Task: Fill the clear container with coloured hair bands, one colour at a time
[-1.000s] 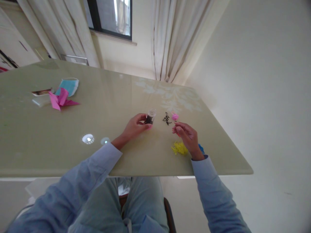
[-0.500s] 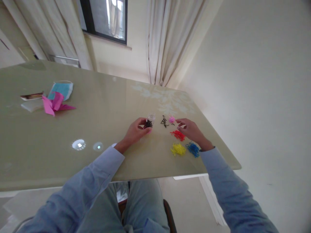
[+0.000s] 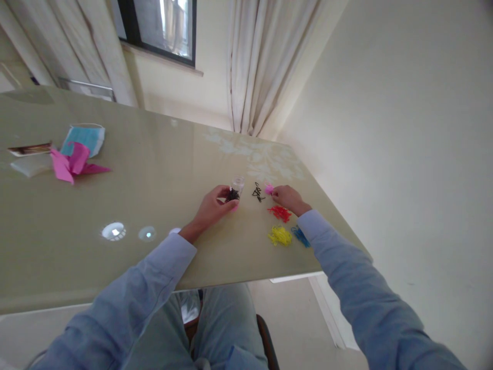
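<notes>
My left hand [image 3: 211, 206] is closed around a small clear jar [image 3: 238, 183], tilted, with black rubber bands [image 3: 232, 195] inside it. A bit of pink shows under its lower end. My right hand [image 3: 288, 198] is down on the table with its fingers pinched together, right beside a pink bundle [image 3: 268, 189]. What the fingertips hold is too small to make out. Between the hands lies a loose group of black bands [image 3: 258, 191]. Nearer to me are piles of red bands [image 3: 280, 213], yellow bands [image 3: 280, 235] and blue bands [image 3: 300, 236], the blue partly covered by my right sleeve.
On the left side of the glossy table [image 3: 154, 154] lie a pink folded-paper piece [image 3: 77, 162], a blue face mask [image 3: 85, 140], a printed strip [image 3: 31, 149] and a whitish packet [image 3: 33, 164]. A wall [image 3: 404, 128] runs along the right.
My right hand has moved slightly left and down, its fingers closing over the spot where a single black band lay. My left hand keeps the jar; the view has shifted a little.
</notes>
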`<state>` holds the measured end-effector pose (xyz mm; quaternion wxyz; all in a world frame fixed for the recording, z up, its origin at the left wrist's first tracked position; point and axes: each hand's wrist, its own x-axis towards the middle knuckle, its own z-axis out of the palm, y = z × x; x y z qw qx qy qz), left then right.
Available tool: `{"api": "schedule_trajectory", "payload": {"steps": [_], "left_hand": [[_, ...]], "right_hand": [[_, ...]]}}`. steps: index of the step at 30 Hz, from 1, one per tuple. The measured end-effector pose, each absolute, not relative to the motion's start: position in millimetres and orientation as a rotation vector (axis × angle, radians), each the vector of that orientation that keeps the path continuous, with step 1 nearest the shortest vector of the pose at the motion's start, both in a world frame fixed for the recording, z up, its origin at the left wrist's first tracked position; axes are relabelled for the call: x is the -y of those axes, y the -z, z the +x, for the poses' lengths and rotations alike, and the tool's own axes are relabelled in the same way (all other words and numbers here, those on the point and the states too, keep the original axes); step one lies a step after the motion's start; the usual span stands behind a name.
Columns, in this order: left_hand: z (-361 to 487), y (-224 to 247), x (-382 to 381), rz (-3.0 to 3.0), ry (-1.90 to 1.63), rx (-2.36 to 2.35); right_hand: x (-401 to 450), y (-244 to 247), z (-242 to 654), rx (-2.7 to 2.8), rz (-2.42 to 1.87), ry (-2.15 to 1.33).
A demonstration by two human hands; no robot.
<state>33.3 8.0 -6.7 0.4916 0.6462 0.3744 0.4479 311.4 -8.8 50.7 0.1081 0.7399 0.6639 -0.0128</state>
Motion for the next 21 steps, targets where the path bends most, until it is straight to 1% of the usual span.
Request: {"api": "schedule_trajectory", "payload": {"steps": [5,15,21], "left_hand": [[33.3,6.4,-9.3,1.577,-1.087,-0.917],[34.6,7.6,-10.9,1.574,-1.083,-0.918],[32.3,6.5,-11.5,1.573,-1.081,-0.924]], "right_hand": [[8.9,-46.5,317.1,-2.006,2.17,0.035],[12.3,-45.0,304.7,-2.358,2.045,0.186],[12.1,-45.9,291.6,-2.311,2.13,0.129]]}}
